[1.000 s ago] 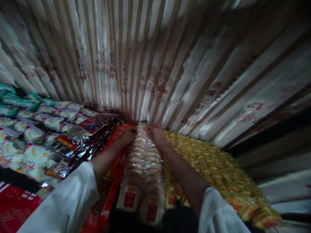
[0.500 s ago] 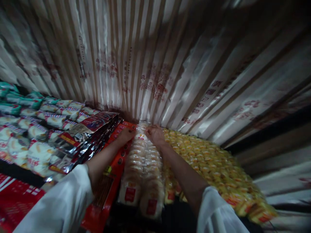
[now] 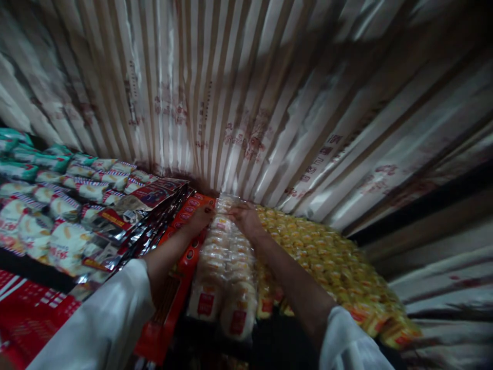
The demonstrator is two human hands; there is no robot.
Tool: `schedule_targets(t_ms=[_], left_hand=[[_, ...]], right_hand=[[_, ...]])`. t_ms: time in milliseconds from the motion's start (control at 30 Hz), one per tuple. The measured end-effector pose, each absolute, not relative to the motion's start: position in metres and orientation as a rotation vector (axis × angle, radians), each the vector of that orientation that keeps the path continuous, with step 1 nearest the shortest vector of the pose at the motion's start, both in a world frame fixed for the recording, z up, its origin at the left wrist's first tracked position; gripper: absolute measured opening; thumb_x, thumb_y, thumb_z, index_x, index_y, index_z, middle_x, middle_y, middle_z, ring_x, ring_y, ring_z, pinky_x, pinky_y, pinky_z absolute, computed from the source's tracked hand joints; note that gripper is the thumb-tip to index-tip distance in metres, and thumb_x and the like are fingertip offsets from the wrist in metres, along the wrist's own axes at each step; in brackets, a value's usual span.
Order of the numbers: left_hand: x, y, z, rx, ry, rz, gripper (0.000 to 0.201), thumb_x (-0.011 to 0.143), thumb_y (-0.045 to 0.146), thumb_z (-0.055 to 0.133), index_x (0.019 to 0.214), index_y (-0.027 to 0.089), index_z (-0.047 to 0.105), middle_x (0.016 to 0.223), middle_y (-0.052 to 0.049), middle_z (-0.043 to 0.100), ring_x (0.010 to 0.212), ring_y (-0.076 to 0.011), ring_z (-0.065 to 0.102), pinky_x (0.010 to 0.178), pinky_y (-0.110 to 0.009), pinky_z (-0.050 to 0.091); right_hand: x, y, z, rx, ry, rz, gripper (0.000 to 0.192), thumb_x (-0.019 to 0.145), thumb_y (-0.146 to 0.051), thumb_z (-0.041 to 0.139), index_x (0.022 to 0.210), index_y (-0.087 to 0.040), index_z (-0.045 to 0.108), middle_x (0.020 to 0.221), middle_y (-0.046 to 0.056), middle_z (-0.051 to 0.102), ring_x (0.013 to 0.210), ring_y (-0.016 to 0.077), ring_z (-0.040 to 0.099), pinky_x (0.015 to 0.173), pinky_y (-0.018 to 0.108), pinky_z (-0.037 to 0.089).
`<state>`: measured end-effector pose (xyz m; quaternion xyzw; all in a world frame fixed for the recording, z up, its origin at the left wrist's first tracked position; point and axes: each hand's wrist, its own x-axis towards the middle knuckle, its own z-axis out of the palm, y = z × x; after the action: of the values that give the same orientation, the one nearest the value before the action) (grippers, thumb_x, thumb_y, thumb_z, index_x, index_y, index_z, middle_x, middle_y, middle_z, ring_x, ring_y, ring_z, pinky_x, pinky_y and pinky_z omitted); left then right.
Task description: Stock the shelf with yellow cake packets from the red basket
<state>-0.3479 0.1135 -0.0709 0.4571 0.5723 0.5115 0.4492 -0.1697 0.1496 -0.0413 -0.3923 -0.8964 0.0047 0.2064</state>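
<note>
Both my arms in white sleeves reach far into a stocked shelf. My left hand [image 3: 202, 216] grips the far left end of a row of clear packs of round biscuits with red labels [image 3: 225, 272]. On the far right end of the same row sits my right hand [image 3: 246, 218], fingers closed on the wrapping. The packs lie in two rows running toward me between orange-red boxes [image 3: 181, 257] and yellow packets [image 3: 331, 262].
Dark foil pouches [image 3: 131, 210] and white, red and green snack bags [image 3: 50, 205] fill the shelf to the left. A wall of striped, printed plastic wrapping [image 3: 239, 103] rises behind everything. A dark gap [image 3: 423, 200] opens at the right.
My hands have stayed at the far end of the biscuit rows, drawing slightly closer together. The view has shifted a little; the packs look barely moved.
</note>
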Motion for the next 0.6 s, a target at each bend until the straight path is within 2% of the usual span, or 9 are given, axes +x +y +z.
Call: schedule_targets(t_ms=[167,367,467,600], left_hand=[[-0.347,0.111,-0.066,1.154,1.474,1.262,0.016,0.075,0.021,0.053,0.060,0.018,0.049,0.049,0.005,0.048,0.046,-0.0086,0.043,0.050,-0.021,0.033],[-0.368,0.093,-0.065,1.364,1.601,1.033,0.025,0.072,0.037,0.059,0.058,0.016,0.056,0.051,0.003,0.051,0.050,-0.0103,0.043,0.048,-0.022,0.028],[-0.374,0.088,-0.066,1.413,1.444,0.938,0.019,0.065,0.033,0.062,0.061,0.015,0.060,0.052,0.003,0.052,0.051,-0.0100,0.043,0.049,-0.022,0.029],[-0.369,0.089,-0.067,1.383,1.381,0.990,0.008,0.061,0.022,0.060,0.061,0.014,0.061,0.056,0.002,0.056,0.054,-0.0102,0.046,0.055,-0.023,0.033]], right_hand=[[-0.171,0.146,-0.041,-1.293,-2.533,0.084,0.006,0.079,-0.022,0.066,0.077,-0.020,0.071,0.079,0.003,0.070,0.078,0.0165,0.060,0.087,0.030,0.038],[-0.175,0.145,-0.039,-1.368,-2.529,0.045,0.009,0.081,-0.022,0.061,0.080,-0.019,0.071,0.083,0.005,0.070,0.085,0.0178,0.060,0.091,0.029,0.036],[-0.175,0.144,-0.040,-1.363,-2.530,0.053,0.009,0.081,-0.021,0.061,0.080,-0.020,0.070,0.082,0.004,0.070,0.083,0.0172,0.060,0.092,0.030,0.035],[-0.175,0.144,-0.042,-1.322,-2.466,0.091,0.008,0.080,-0.020,0.063,0.077,-0.019,0.070,0.079,0.003,0.070,0.081,0.0166,0.060,0.092,0.031,0.036]])
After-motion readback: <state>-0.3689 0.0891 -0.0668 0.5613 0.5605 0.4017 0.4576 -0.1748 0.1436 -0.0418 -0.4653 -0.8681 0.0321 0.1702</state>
